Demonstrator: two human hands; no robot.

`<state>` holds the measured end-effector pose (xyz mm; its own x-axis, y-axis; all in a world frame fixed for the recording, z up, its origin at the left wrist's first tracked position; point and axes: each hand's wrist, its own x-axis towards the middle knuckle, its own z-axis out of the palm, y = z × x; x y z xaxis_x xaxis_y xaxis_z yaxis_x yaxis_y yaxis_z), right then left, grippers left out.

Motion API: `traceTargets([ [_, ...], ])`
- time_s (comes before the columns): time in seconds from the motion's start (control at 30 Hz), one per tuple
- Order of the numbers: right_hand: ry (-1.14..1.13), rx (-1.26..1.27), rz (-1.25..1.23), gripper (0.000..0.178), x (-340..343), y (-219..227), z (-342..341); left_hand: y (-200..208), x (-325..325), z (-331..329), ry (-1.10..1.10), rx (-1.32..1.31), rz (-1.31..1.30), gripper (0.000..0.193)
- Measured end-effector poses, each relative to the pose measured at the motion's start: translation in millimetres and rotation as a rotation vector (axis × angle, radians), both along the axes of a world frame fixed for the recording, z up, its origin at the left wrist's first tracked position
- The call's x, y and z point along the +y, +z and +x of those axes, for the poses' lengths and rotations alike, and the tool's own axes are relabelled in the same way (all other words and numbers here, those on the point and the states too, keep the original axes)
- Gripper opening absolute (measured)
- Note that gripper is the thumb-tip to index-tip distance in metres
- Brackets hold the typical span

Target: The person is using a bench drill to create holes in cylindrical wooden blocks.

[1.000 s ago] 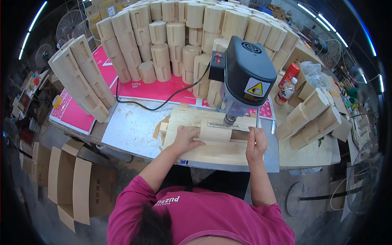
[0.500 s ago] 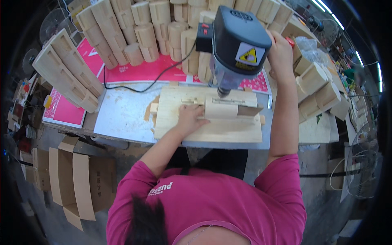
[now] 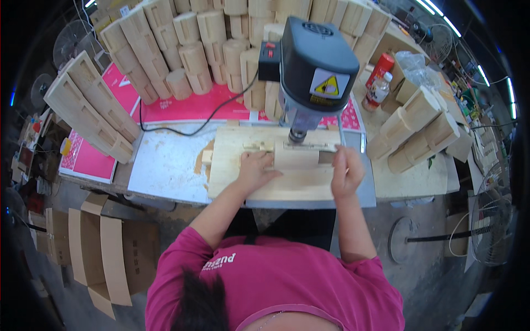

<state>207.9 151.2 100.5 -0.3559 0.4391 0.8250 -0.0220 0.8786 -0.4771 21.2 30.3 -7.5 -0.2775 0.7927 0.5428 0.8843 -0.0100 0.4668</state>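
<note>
A pale wooden cylinder (image 3: 301, 157) lies sideways on a flat wooden board (image 3: 232, 187) under the drill press (image 3: 317, 55). My left hand (image 3: 257, 170) grips the cylinder's left end, thumb toward me. Just above the cylinder's far side sits the drill chuck (image 3: 298, 135); I cannot make out the bit. At the cylinder's right, my right hand (image 3: 348, 171) is closed around the lower end of the drill press's feed lever (image 3: 340, 131). A strip with a slot runs along the board behind the cylinder.
Stacked wooden cylinders (image 3: 196, 66) line the back of the table, with more (image 3: 414, 121) at the right. A black cable (image 3: 204, 124) loops left of the drill press. Behind my right hand stand a bottle (image 3: 377, 91) and a red can (image 3: 381, 69). An opened cardboard box (image 3: 118, 254) is on the floor.
My right hand has come down and toward me with the lever, from beside the drill head to table height. The chuck has lowered toward the cylinder. My left hand stays at its end.
</note>
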Motion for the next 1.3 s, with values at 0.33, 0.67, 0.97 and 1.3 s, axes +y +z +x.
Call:
traceTargets([
  [0.33, 0.033, 0.08, 0.181, 0.009, 7.9, -10.9, -8.8, 9.8, -9.1, 4.9, 0.017, -0.062, -0.101, 0.043],
  [0.67, -0.238, -0.093, -0.018, 0.026, 77.8, 129.3, -70.3, 8.7, -6.9, 7.3, 0.058, -0.065, -0.09, 0.043],
  [0.97, 0.196, -0.241, -0.404, 0.032, 95.1, 25.4, -15.2, 14.4, 0.6, 13.6, 0.048, -0.332, -0.08, 0.034],
  [1.3, 0.412, -0.653, -0.862, 0.02, 29.2, -12.5, 48.8, 56.7, -86.8, -22.6, -0.194, -0.491, -0.081, 0.032],
])
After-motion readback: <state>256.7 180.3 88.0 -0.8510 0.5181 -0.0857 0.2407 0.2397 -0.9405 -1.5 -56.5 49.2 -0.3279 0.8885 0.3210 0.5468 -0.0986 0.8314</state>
